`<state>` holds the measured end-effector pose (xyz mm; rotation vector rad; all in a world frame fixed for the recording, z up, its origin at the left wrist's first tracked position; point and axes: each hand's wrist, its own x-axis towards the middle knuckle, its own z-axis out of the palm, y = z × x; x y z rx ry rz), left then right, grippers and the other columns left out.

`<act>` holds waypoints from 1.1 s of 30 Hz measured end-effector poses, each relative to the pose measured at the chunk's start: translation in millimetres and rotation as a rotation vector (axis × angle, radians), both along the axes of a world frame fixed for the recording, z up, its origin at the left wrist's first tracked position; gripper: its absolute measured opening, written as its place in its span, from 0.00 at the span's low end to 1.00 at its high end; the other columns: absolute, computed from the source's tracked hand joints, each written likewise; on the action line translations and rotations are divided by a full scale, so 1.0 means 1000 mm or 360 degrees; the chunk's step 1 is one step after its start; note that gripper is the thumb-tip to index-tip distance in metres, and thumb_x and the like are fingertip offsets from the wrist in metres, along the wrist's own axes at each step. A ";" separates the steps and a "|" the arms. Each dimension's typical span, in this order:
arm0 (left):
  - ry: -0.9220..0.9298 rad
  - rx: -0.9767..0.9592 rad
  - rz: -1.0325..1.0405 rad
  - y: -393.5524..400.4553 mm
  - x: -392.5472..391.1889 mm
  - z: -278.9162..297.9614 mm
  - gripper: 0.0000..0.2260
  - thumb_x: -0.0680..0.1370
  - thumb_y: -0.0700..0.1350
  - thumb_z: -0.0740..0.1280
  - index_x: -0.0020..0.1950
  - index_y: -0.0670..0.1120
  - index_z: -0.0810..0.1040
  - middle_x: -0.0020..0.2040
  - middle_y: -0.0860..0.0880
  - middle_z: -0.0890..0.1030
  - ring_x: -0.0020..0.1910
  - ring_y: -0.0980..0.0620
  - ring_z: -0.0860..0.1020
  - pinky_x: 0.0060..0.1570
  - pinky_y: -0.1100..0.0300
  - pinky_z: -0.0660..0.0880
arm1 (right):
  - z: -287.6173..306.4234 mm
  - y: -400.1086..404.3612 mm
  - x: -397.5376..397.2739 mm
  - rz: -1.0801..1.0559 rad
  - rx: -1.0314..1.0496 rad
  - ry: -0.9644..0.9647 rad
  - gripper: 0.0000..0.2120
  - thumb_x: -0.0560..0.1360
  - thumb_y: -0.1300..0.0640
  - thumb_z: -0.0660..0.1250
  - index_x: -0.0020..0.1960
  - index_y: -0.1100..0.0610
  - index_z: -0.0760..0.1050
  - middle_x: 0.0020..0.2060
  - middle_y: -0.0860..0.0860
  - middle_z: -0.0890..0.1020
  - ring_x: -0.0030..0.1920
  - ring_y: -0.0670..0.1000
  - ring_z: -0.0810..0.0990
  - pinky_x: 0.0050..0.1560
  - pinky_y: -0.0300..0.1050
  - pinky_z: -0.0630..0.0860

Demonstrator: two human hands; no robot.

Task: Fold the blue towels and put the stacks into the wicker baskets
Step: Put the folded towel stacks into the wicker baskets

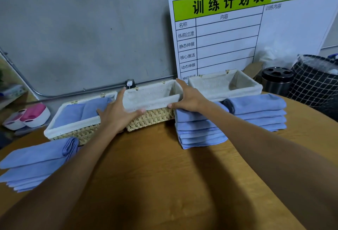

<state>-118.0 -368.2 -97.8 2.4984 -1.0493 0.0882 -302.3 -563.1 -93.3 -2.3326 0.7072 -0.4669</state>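
Both hands held the middle wicker basket (151,105), which sat toward the far edge of the round wooden table (164,165). The left hand (118,112) clasped its left end, thumb hooked over the near cloth-lined rim and fingers along the outer side. The right hand (186,98) gripped the right end the same way, thumb on the front rim. This basket held nothing. The left wicker basket (73,120), at the table's far-left edge, contained folded blue towels (80,112). The right wicker basket (226,85) stood at the far-right edge. A towel stack (199,130) lay just right of the held basket, another stack (259,112) beside it, and a third (34,163) at the near-left edge.
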 end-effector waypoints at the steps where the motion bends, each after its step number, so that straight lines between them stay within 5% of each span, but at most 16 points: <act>1: 0.0044 -0.0075 -0.0003 0.000 -0.002 0.006 0.50 0.66 0.76 0.67 0.80 0.61 0.47 0.75 0.46 0.70 0.74 0.40 0.67 0.72 0.34 0.55 | 0.004 0.000 -0.002 -0.0040 -0.0005 -0.0066 0.51 0.69 0.47 0.78 0.81 0.52 0.50 0.72 0.57 0.71 0.70 0.60 0.70 0.65 0.46 0.67; 5: 0.0123 -0.0395 -0.0052 0.013 -0.015 0.042 0.52 0.63 0.75 0.72 0.79 0.63 0.50 0.74 0.49 0.72 0.71 0.39 0.70 0.68 0.41 0.69 | 0.031 0.013 -0.015 -0.0111 -0.0018 -0.0372 0.51 0.68 0.48 0.79 0.81 0.49 0.52 0.70 0.55 0.74 0.68 0.56 0.73 0.64 0.44 0.68; 9: 0.0060 -0.0653 -0.0100 0.041 -0.045 0.085 0.48 0.65 0.68 0.76 0.78 0.62 0.55 0.68 0.48 0.77 0.68 0.40 0.73 0.63 0.45 0.72 | 0.070 0.045 -0.043 -0.0150 -0.0055 -0.0685 0.51 0.67 0.51 0.81 0.81 0.47 0.54 0.46 0.43 0.77 0.50 0.48 0.73 0.56 0.43 0.73; 13: 0.0039 -0.0720 -0.0150 0.088 -0.082 0.117 0.51 0.61 0.72 0.75 0.78 0.64 0.54 0.66 0.47 0.79 0.64 0.40 0.76 0.61 0.45 0.76 | 0.103 0.093 -0.085 -0.0133 -0.0194 -0.0758 0.51 0.66 0.51 0.81 0.80 0.47 0.54 0.62 0.53 0.80 0.49 0.53 0.80 0.55 0.42 0.75; 16: 0.0035 -0.0740 -0.0169 0.124 -0.114 0.125 0.50 0.63 0.68 0.77 0.78 0.64 0.54 0.64 0.48 0.80 0.62 0.42 0.78 0.56 0.50 0.76 | 0.110 0.129 -0.118 -0.0128 -0.0212 -0.0759 0.50 0.67 0.51 0.80 0.80 0.47 0.54 0.59 0.57 0.82 0.46 0.53 0.79 0.47 0.40 0.73; 19: 0.0036 -0.0719 -0.0159 0.157 -0.142 0.118 0.51 0.62 0.68 0.77 0.78 0.65 0.53 0.64 0.49 0.80 0.63 0.42 0.77 0.57 0.50 0.75 | 0.101 0.162 -0.148 -0.0107 -0.0141 -0.0757 0.50 0.68 0.52 0.80 0.80 0.45 0.54 0.52 0.52 0.82 0.49 0.56 0.81 0.46 0.38 0.75; 23: 0.0088 -0.0699 -0.0126 0.196 -0.174 0.096 0.51 0.62 0.69 0.77 0.78 0.67 0.51 0.66 0.49 0.79 0.65 0.42 0.76 0.60 0.47 0.76 | 0.081 0.199 -0.178 -0.0119 -0.0048 -0.0740 0.50 0.68 0.52 0.80 0.80 0.41 0.53 0.36 0.41 0.75 0.33 0.45 0.73 0.37 0.33 0.73; 25: 0.0110 -0.0703 -0.0117 0.213 -0.189 0.083 0.50 0.63 0.68 0.77 0.78 0.66 0.52 0.68 0.49 0.78 0.67 0.42 0.75 0.61 0.48 0.75 | 0.070 0.215 -0.191 -0.0091 -0.0041 -0.0724 0.51 0.68 0.53 0.80 0.80 0.40 0.51 0.38 0.37 0.75 0.29 0.41 0.72 0.33 0.33 0.72; 28: 0.0191 -0.0702 -0.0117 0.238 -0.207 0.058 0.50 0.63 0.68 0.77 0.79 0.64 0.54 0.71 0.50 0.76 0.67 0.44 0.75 0.61 0.51 0.74 | 0.047 0.236 -0.205 -0.0033 -0.0037 -0.0714 0.52 0.68 0.55 0.80 0.78 0.35 0.49 0.28 0.32 0.72 0.28 0.37 0.73 0.31 0.30 0.67; 33: 0.0201 -0.0722 -0.0064 0.272 -0.221 0.014 0.51 0.61 0.71 0.75 0.78 0.64 0.54 0.64 0.56 0.81 0.59 0.51 0.81 0.54 0.57 0.77 | -0.008 0.259 -0.213 -0.0044 0.0048 -0.0706 0.51 0.67 0.50 0.80 0.76 0.30 0.50 0.38 0.30 0.72 0.39 0.31 0.73 0.42 0.27 0.69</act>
